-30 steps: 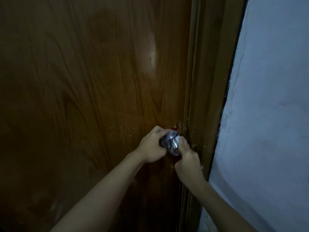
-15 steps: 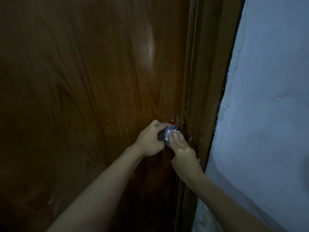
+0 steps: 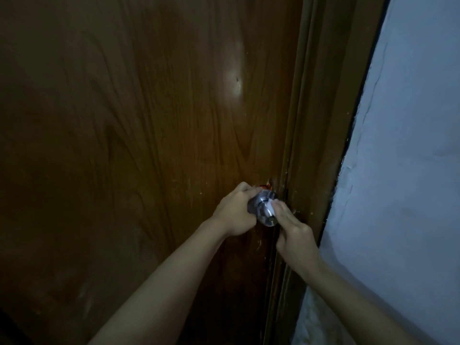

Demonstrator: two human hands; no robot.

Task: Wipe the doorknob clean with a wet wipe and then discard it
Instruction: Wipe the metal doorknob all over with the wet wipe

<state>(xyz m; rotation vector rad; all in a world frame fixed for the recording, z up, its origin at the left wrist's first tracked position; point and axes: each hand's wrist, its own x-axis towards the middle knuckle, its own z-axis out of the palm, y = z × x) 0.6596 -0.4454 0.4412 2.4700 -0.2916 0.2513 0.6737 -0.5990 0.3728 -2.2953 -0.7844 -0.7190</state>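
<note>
A round silver doorknob (image 3: 263, 207) sticks out of the brown wooden door (image 3: 149, 120) near its right edge. My left hand (image 3: 236, 212) grips the knob from the left, fingers curled over its top. My right hand (image 3: 293, 232) presses a small white wet wipe (image 3: 271, 206) against the knob's right side with its fingertips. Most of the wipe is hidden under those fingers. Only the shiny front face of the knob shows between the two hands.
The brown door frame (image 3: 318, 120) runs beside the knob on the right. A pale blue-white wall (image 3: 403, 170) fills the right side. The lighting is dim, and small chips and scratches mark the wood around the knob.
My right hand has slid back down and to the right across the knob with the wipe, uncovering more of the silver face. The left hand keeps its grip.
</note>
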